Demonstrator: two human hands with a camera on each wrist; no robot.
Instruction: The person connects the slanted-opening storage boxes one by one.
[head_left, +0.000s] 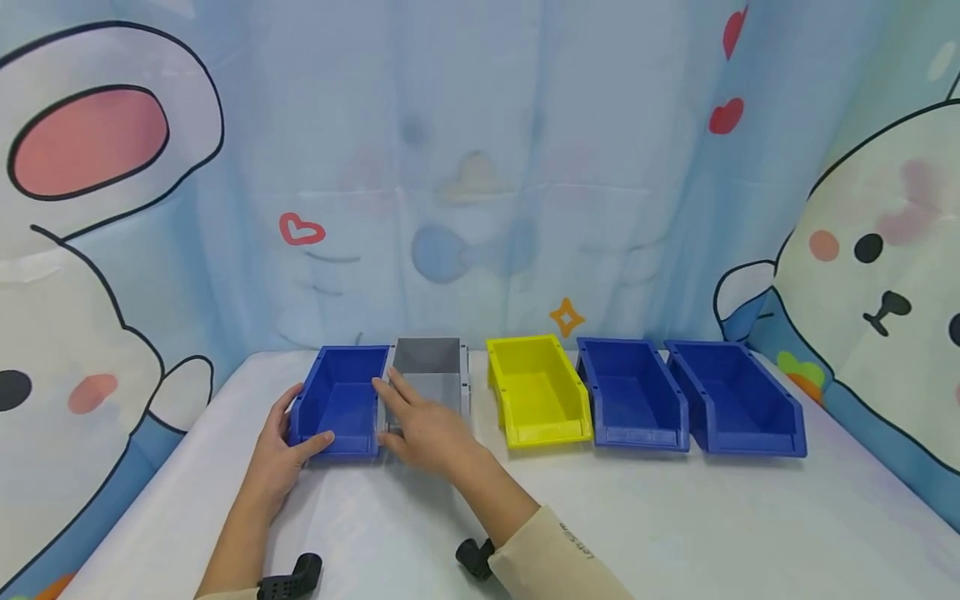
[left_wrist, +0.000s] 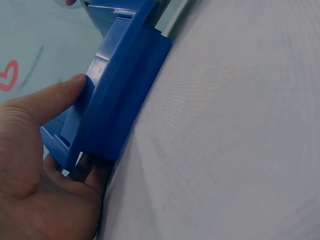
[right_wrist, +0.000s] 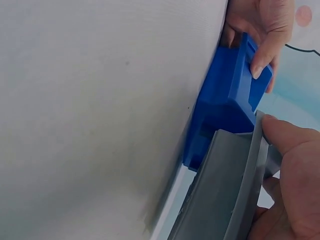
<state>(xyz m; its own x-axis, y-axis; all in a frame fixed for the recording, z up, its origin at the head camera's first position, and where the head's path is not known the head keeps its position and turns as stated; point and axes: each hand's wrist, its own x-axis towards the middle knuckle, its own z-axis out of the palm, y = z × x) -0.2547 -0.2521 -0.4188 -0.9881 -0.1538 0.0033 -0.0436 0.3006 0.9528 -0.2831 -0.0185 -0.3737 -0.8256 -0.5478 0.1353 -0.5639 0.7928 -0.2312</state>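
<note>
At the left end of the row stands a blue storage bin (head_left: 347,396). My left hand (head_left: 274,462) grips it at its left side, with the thumb over the front lip and the other fingers along the outer wall. A grey storage bin (head_left: 431,358) stands directly to its right. My right hand (head_left: 431,429) reaches across the grey bin, its fingers fairly straight and touching where the two bins meet. In the right wrist view the right thumb (right_wrist: 282,132) lies at the grey bin's front corner, beside the blue bin (right_wrist: 220,95).
To the right stand a yellow bin (head_left: 543,392) and two more blue bins, one nearer (head_left: 633,400) and one farther right (head_left: 738,404). All sit on a white-covered table (head_left: 675,525). A printed curtain (head_left: 480,167) hangs behind them.
</note>
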